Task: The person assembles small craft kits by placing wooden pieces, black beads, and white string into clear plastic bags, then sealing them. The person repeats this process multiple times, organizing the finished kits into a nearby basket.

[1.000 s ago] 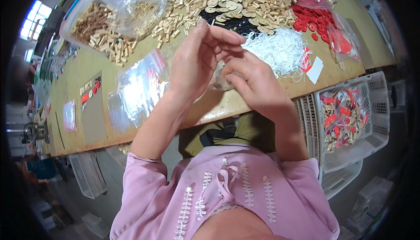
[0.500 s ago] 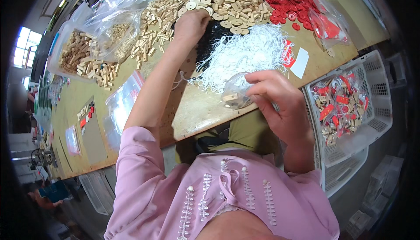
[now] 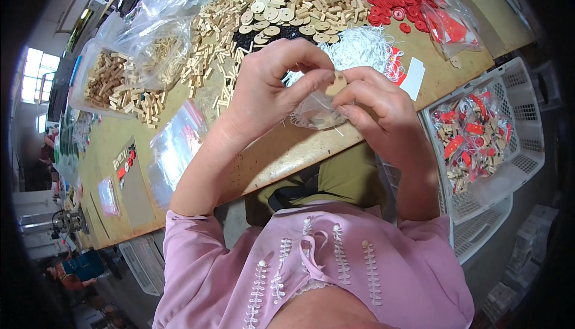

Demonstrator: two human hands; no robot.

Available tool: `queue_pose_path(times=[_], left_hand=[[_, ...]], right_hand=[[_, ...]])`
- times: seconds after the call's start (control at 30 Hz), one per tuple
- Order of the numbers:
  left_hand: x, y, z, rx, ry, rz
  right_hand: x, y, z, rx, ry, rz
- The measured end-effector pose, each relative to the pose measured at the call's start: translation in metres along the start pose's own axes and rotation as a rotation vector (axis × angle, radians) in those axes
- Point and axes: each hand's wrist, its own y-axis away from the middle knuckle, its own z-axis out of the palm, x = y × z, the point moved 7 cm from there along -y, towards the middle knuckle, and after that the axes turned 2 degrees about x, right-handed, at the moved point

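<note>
Both hands' grip pinches a wooden disc [image 3: 339, 83] (over the table edge [image 3: 287, 167]), piles crowding behind.

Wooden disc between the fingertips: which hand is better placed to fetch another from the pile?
Probably the left hand: it sits nearer the wooden discs pile, while the right hand cradles the small clear bag.

Both forearms rise from the pink sleeves and meet above the table edge [image 3: 281, 161]. The left hand [image 3: 263, 92] arches over, thumb and forefinger pinched shut. The right hand [image 3: 383, 110] faces it, fingertips [image 3: 353, 89] pinched, touching the left's.
</note>
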Motion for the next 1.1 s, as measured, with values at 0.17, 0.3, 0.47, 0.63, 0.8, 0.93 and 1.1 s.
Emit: queue_pose_path(times=[0.17, 0.3, 0.47, 0.63, 0.8, 0.93, 1.1], left_hand=[[-0.067, -0.033, -0.004, 0.084, 0.016, -0.197], [-0.165, -0.081, -0.002, 0.044, -0.609, -0.16], [-0.2, -0.099, 0.023, 0.065, -0.919, -0.139], [-0.199, -0.093, 0.027, -0.004, -0.825, -0.149], [-0.177, -0.081, 0.014, 0.065, 0.09, -0.319], [-0.073, -0.064, 0.017, -0.088, 0.417, -0.209], [-0.003, -0.056, 0.032, -0.321, 0.032, 0.161]], right_hand=[[-0.001, 0.011, -0.009, 0.026, 0.036, 0.011], [-0.007, 0.019, -0.014, 0.052, 0.003, 0.032], [0.001, 0.029, -0.028, 0.113, -0.019, 0.059], [0.015, 0.028, -0.042, 0.124, 0.029, 0.098], [0.027, 0.02, -0.049, 0.112, 0.093, 0.064], [0.035, 0.012, -0.045, 0.045, 0.12, 0.023], [0.032, 0.004, -0.04, 0.001, 0.147, 0.041]])
